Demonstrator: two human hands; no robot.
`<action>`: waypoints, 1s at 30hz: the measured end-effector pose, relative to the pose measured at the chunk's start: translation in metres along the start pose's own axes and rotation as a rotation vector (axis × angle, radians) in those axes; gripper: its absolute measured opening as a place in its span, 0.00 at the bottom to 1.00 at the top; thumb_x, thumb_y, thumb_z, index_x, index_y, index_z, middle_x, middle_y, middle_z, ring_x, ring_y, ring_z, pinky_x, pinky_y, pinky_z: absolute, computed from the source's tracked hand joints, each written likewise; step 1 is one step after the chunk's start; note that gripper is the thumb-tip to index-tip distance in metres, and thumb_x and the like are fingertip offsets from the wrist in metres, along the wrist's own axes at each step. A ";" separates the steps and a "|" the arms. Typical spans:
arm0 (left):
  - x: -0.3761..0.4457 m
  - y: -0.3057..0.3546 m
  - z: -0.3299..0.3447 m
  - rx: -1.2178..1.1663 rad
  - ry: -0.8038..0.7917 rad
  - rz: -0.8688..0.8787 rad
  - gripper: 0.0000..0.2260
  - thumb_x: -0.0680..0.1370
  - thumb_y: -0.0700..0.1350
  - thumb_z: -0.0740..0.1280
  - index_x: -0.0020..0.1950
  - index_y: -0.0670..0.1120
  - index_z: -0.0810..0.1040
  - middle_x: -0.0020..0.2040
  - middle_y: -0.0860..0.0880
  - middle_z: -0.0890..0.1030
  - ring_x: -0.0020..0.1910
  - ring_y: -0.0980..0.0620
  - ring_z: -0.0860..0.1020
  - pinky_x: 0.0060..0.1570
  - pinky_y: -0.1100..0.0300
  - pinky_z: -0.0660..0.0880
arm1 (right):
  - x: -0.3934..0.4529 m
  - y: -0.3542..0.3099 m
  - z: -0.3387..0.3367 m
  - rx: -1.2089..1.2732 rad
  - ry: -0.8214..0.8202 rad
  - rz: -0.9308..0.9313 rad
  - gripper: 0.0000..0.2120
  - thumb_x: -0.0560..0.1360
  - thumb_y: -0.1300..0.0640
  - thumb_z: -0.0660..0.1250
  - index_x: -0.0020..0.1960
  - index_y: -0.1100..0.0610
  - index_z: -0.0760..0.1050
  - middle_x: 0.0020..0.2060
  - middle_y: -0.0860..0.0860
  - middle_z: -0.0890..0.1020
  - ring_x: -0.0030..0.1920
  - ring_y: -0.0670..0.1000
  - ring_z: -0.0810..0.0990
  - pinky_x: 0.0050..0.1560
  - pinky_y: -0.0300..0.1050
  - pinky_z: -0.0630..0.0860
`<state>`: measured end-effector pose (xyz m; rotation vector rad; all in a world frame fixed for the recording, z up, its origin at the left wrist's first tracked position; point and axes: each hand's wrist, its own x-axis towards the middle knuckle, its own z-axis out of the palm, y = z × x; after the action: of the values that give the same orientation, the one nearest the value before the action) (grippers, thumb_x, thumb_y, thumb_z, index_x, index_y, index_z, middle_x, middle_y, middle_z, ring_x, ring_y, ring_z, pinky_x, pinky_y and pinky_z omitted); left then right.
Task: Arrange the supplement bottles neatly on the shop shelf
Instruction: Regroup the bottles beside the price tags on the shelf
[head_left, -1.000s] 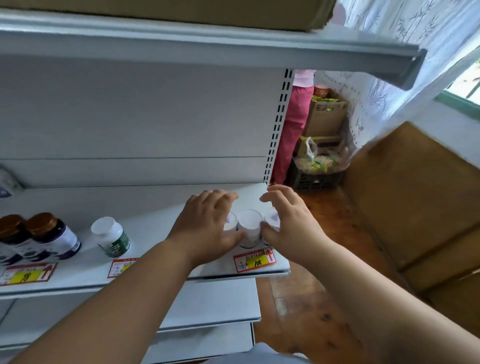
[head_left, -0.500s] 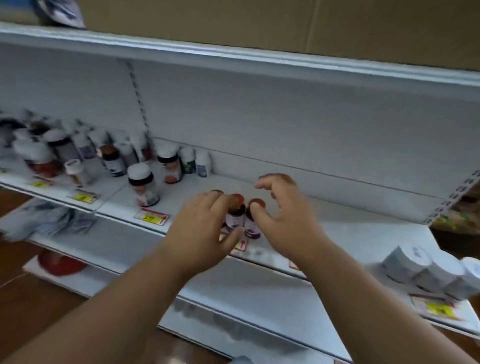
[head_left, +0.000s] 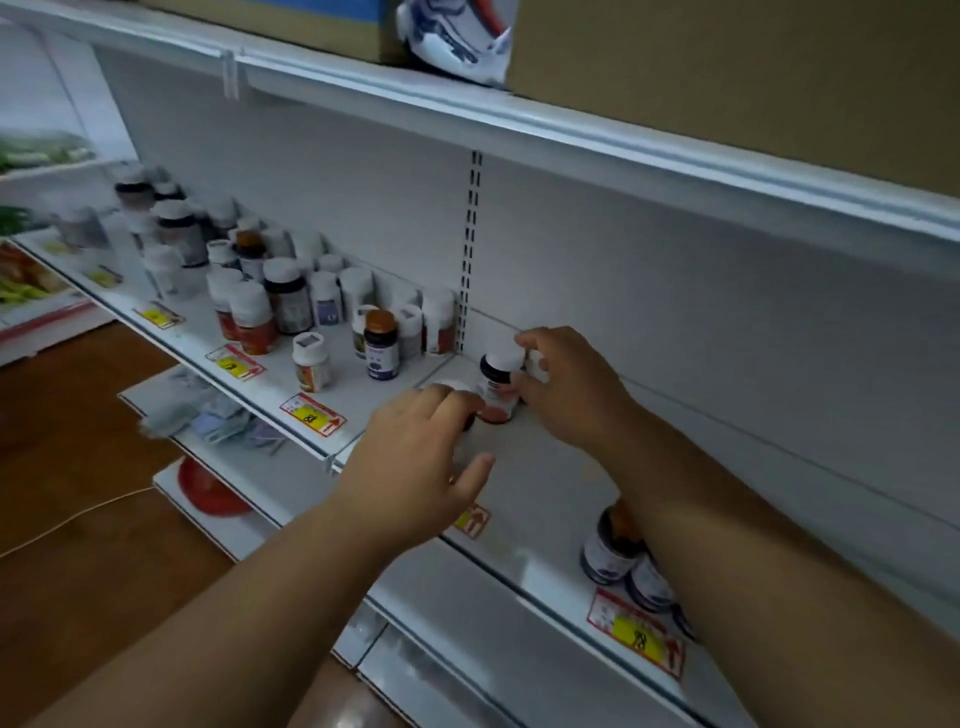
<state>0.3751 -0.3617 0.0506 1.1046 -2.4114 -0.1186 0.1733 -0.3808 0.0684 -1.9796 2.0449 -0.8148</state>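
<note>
Here: both hands among bottles, mid-shelf.
I see right hand (head_left: 566, 387) gripping white-capped bottle (head_left: 500, 384); left hand (head_left: 421, 457) curled over another, grip unclear; bare shelf (head_left: 540, 483) rightward.

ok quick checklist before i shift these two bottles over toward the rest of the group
1. Right hand grips the white-capped dark bottle: ok, fingers curl round it.
2. Left hand has its bottle: cannot tell, the hand covers all but a bit of white cap.
3. White-capped dark bottle upright: ok.
4. Bare shelf between the hands and the brown-capped bottle: ok, a gap shows.
5. Two dark bottles under the right forearm safe from a knock: not ok, they lie tipped at the shelf edge close to the arm.
6. Group on the left tidy: not ok, bottles stand scattered.
</note>
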 end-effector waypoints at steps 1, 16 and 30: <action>0.006 -0.008 -0.001 0.014 -0.009 -0.007 0.21 0.74 0.56 0.66 0.63 0.48 0.73 0.55 0.47 0.78 0.52 0.45 0.75 0.52 0.51 0.72 | 0.018 0.004 0.006 -0.026 -0.040 0.029 0.22 0.78 0.53 0.66 0.71 0.53 0.68 0.66 0.54 0.71 0.60 0.54 0.74 0.59 0.46 0.70; 0.062 -0.115 0.019 -0.144 -0.111 0.258 0.22 0.72 0.52 0.70 0.62 0.43 0.77 0.56 0.43 0.78 0.54 0.40 0.76 0.53 0.49 0.74 | 0.060 0.007 0.055 -0.121 0.004 0.317 0.23 0.72 0.52 0.71 0.65 0.56 0.69 0.57 0.57 0.71 0.54 0.56 0.74 0.49 0.45 0.71; 0.098 -0.106 0.001 -0.831 -0.383 0.195 0.16 0.68 0.62 0.72 0.50 0.69 0.68 0.46 0.74 0.75 0.45 0.78 0.71 0.37 0.81 0.66 | -0.019 -0.090 -0.021 0.472 0.509 0.421 0.15 0.67 0.54 0.69 0.52 0.42 0.79 0.46 0.39 0.83 0.47 0.39 0.81 0.43 0.31 0.76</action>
<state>0.3929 -0.5045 0.0592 0.4794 -2.3583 -1.2279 0.2422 -0.3538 0.1264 -1.1164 2.1241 -1.6234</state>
